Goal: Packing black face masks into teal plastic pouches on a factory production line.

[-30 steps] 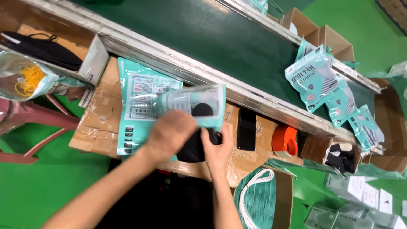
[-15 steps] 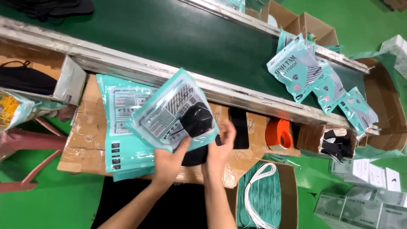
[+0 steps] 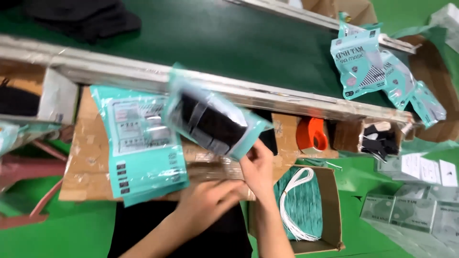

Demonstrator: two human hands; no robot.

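the right hand (image 3: 258,167) pinches the lower corner of a teal-edged clear pouch (image 3: 210,122) that has a black mask inside, holding it tilted up over the cardboard work surface (image 3: 91,167) just below the metal rail (image 3: 287,98) of the green conveyor belt (image 3: 215,43). the pinch at one corner leaves the rest of the pouch free and its dark contents showing through the clear face. the left hand (image 3: 208,200) lies lower, fingers curled loosely against the cardboard edge near the right wrist; whether it grips anything cannot be told, as it is blurred. a stack of empty teal pouches (image 3: 141,143) lies flat just left of the held one, within easy reach. filled pouches (image 3: 377,71) rest in a loose row on the belt's far right. an orange tape roll (image 3: 311,134) sits under the rail, and an open carton (image 3: 330,210) with teal masks and white ear loops stands beside the right forearm. pale boxes (image 3: 411,210) lie on the green floor at right.
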